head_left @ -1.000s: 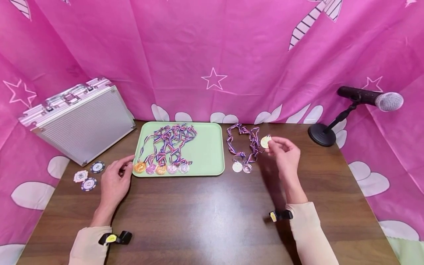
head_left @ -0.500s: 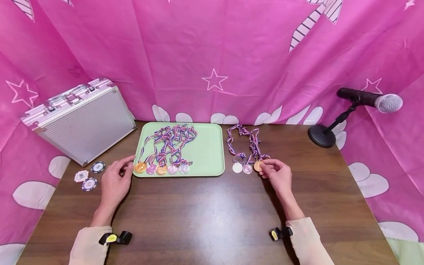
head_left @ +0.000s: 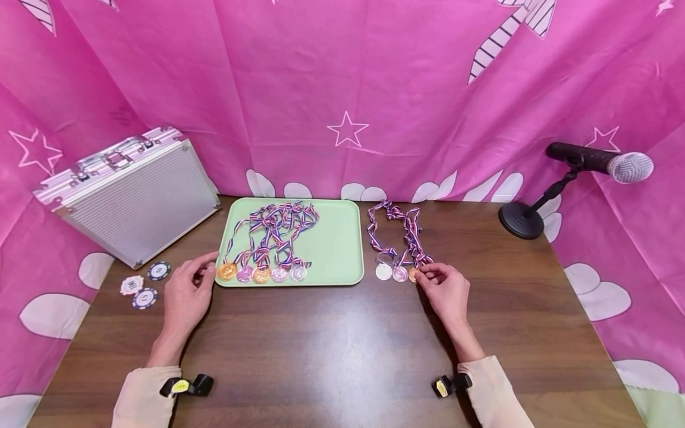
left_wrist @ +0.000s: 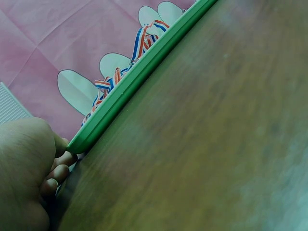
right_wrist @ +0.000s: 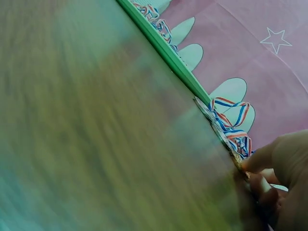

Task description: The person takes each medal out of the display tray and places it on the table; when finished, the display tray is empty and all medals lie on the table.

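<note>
My right hand (head_left: 446, 291) pinches the edge of a gold-coloured medal (head_left: 413, 274) low at the table, right of the tray; its fingers partly cover the medal. A silver medal (head_left: 383, 271) and a pinkish silver medal (head_left: 399, 273) lie to its left in a row. Their striped ribbons (head_left: 412, 229) are bunched behind them. My left hand (head_left: 187, 291) rests on the table with relaxed fingers touching the lower left corner of the green tray (head_left: 337, 238). Several medals, among them an orange-gold medal (head_left: 227, 271), line the tray's near edge with tangled ribbons (head_left: 278, 223) behind.
A silver case (head_left: 139, 196) stands at the back left, with several poker chips (head_left: 144, 298) in front of it. At the back right is a microphone (head_left: 599, 159) on a black stand (head_left: 521, 220). A pink curtain (head_left: 294, 89) hangs behind the table (head_left: 321, 356).
My right hand has brought the gold-coloured medal toward me and left, down beside the two other medals, then shifted it slightly closer to them. My left hand has stayed at the tray.
</note>
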Action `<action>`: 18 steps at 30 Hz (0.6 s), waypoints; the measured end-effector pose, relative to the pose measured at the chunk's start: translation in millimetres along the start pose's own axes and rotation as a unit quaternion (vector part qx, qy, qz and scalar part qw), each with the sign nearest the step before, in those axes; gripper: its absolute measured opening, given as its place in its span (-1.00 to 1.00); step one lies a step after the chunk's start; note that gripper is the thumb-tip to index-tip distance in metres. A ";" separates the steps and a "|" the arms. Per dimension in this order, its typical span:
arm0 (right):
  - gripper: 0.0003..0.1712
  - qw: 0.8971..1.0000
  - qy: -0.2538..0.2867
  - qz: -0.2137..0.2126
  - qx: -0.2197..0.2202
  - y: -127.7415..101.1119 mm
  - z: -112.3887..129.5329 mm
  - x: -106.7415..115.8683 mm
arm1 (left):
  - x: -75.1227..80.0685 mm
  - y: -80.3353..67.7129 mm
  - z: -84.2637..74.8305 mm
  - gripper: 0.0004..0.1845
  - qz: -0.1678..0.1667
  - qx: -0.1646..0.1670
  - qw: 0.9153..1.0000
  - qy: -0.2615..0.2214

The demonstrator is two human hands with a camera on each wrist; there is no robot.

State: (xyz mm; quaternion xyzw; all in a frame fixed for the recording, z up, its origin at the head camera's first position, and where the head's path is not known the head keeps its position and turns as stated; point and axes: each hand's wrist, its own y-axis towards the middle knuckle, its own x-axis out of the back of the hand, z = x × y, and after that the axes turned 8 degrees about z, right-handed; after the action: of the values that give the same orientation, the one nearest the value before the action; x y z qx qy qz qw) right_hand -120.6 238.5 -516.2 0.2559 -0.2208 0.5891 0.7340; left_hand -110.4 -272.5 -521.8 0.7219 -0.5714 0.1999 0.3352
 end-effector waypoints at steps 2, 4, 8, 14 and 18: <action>-0.87 1.000 -0.007 -0.006 0.011 -0.4 -1.1 -1.4 | -0.3 -0.3 0.1 -0.69 -0.001 0.000 1.000 0.001; -0.87 1.000 -0.010 -0.013 0.018 -0.9 -1.0 -2.0 | -0.3 -0.1 0.1 -0.69 -0.001 -0.003 1.000 0.000; -0.86 1.000 0.000 -0.018 0.016 -1.5 -0.4 -1.5 | -0.6 0.5 0.1 -0.70 -0.004 -0.005 1.000 0.001; -0.88 0.999 0.021 -0.034 0.012 -1.9 -2.2 -2.6 | -0.2 -0.1 0.3 -0.70 -0.002 -0.002 1.000 0.002; -0.88 0.998 0.035 -0.047 0.017 -3.1 -3.1 -3.6 | 0.1 -0.7 -0.3 -0.70 -0.001 -0.002 1.000 0.002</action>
State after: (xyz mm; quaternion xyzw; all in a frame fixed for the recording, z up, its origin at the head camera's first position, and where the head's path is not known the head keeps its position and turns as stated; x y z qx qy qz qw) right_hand -118.3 237.2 -521.3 0.2576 -0.1730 0.5662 0.7636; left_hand -109.7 -272.3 -521.7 0.7213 -0.5706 0.1999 0.3378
